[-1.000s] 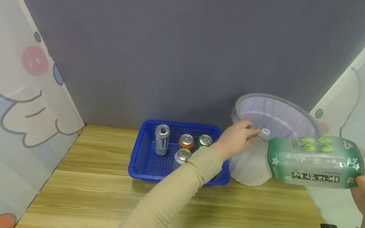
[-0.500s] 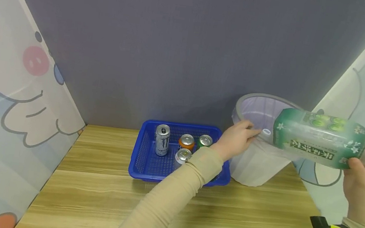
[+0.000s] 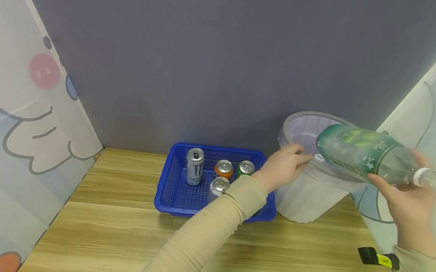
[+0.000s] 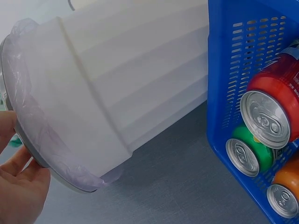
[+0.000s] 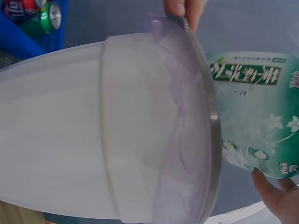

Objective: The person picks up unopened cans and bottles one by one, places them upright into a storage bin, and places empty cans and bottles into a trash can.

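My left hand [image 3: 283, 167] pinches the grey rim of a white trash bin [image 3: 299, 198] lined with a thin purple bag [image 5: 180, 140]. In the left wrist view, the fingers [image 4: 28, 175] lie against the rim. My right hand [image 3: 413, 207] grips a large clear plastic bottle [image 3: 356, 148] with a green label near its neck end. The bottle lies almost sideways, its base over the bin's opening and its neck pointing right. Part of the right hand is hidden behind the bottle. A small white round piece [image 3: 318, 158] shows at the rim beside the left fingers.
Left of the bin, a blue plastic basket [image 3: 164, 193] holds several drink cans, among them a silver can [image 3: 194, 167], an orange can [image 3: 223, 168] and a red can [image 4: 275, 100]. All stands on a wooden table [image 3: 112, 232] before a grey panel [image 3: 220, 62].
My right hand has moved left and the bottle's base has risen over the bin; the bottle has turned so its neck points more towards me. My left hand stays on the rim.
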A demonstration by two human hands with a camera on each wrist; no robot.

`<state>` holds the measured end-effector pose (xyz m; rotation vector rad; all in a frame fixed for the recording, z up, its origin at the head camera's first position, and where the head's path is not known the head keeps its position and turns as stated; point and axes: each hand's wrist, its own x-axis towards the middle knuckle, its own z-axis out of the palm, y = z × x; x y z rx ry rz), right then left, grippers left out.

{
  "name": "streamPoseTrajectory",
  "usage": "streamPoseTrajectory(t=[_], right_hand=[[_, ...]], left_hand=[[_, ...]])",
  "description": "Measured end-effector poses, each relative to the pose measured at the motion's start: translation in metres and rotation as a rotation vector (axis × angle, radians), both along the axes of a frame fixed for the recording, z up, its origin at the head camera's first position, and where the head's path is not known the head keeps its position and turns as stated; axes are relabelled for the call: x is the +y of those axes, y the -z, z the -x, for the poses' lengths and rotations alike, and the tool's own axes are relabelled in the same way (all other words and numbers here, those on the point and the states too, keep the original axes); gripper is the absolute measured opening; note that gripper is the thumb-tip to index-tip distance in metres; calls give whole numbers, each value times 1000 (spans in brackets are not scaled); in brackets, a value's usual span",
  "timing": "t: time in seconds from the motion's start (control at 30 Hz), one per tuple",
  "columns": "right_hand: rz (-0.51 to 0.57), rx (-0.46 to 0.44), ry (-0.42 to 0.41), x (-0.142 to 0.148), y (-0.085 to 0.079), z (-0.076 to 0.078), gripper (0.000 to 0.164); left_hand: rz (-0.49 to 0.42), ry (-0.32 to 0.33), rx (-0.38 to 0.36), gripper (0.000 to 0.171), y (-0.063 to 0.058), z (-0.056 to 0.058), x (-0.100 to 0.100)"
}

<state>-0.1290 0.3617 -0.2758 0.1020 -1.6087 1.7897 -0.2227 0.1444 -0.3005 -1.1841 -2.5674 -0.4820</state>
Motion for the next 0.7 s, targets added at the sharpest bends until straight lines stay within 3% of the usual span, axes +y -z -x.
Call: streamPoseTrajectory(t=[0.13,0.23,0.37,0.6,0.7], right_hand=[[-328,-144,187,-3,1,7,83],[-552,-143,308,-5,5,11,89],[-630,-81,316,-8,9,17,87],[-700,-144,276,-8,13,25,86],[-719,-128,252,-8,15,29,87]], left_hand=[[0,0,0,35,0,-1,-1],[1,0,-1,35,0,-1,-1],[4,-3,-11,36,0,-1,-1],[21,-13,-14,36,0,-1,0],[24,-13,-22,37,0,-1,0]])
